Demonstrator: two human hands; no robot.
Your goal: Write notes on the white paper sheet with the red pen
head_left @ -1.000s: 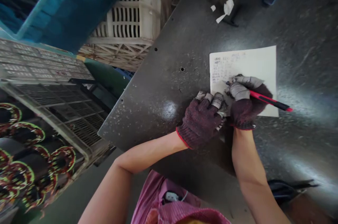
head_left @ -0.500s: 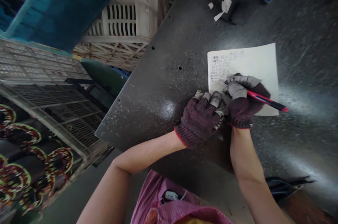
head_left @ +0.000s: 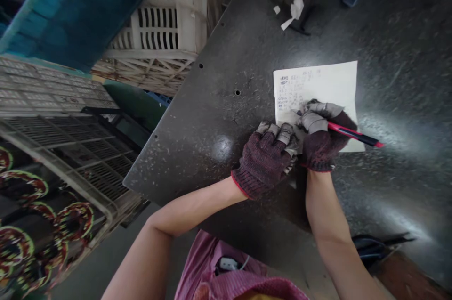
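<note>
A dark, scuffed metal tabletop fills the middle and right, its surface hard and probably slick under paper. Beyond its left edge stand a white slatted plastic crate, a blue plastic bin and, nearer, a grey crate of copper-wound stators.

The left hand, in a maroon knit glove with grey wrapping on its fingertips, lies at the near left part of the sheet of paper, its fingers slightly bent and close together; whether they pinch anything cannot be seen. The sheet lies on the tabletop, handwriting along its left side. It looks light, limp and easily creased, best pressed flat near its border or lifted by a corner.

The right hand, gloved alike, pinches the red-and-black pen over the sheet. The pen looks light and rigid; its lower barrel near the point is the place to grip, though the wrapped fingertips may dull the feel.

Small white scraps lie at the far side.
</note>
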